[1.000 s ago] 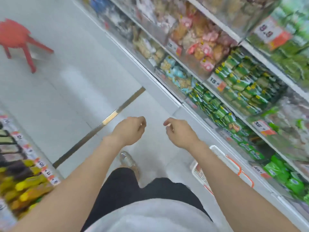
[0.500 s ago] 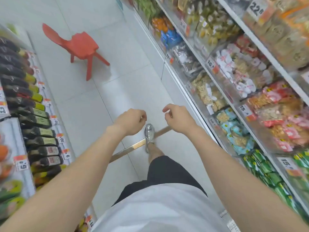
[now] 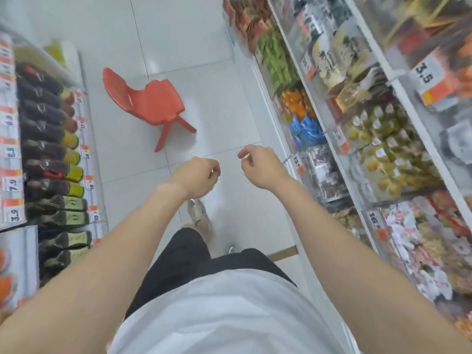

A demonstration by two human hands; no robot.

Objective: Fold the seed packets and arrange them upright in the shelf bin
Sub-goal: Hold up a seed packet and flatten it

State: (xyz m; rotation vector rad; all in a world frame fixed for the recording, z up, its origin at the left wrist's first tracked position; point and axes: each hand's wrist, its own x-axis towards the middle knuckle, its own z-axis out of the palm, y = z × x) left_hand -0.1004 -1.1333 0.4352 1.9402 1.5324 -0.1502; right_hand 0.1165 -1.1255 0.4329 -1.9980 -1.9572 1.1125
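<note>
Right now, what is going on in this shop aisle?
A person is in a shop aisle with the left hand and the right hand held out in front, fingers curled, and nothing visible in them. No seed packet is being handled yet. A red chair is on the floor ahead. Dark bottles line the left side, and snack packets line the right.

Only price tags on the shelf edges can be read. At two o'clock, the 3.5 tag [image 3: 425, 75], white over orange, sits on the right shelf rail. At four o'clock, the 16 tag [image 3: 375, 218] has smaller digits too blurred to read. Just right of centre, the 13 tag [image 3: 296, 159] hangs on a lower rail. At nine o'clock, the left shelving carries the 7.9 tag [image 3: 11, 184] and, below it, the 3.9 tag [image 3: 14, 215]. Packet print is unreadable.
</note>
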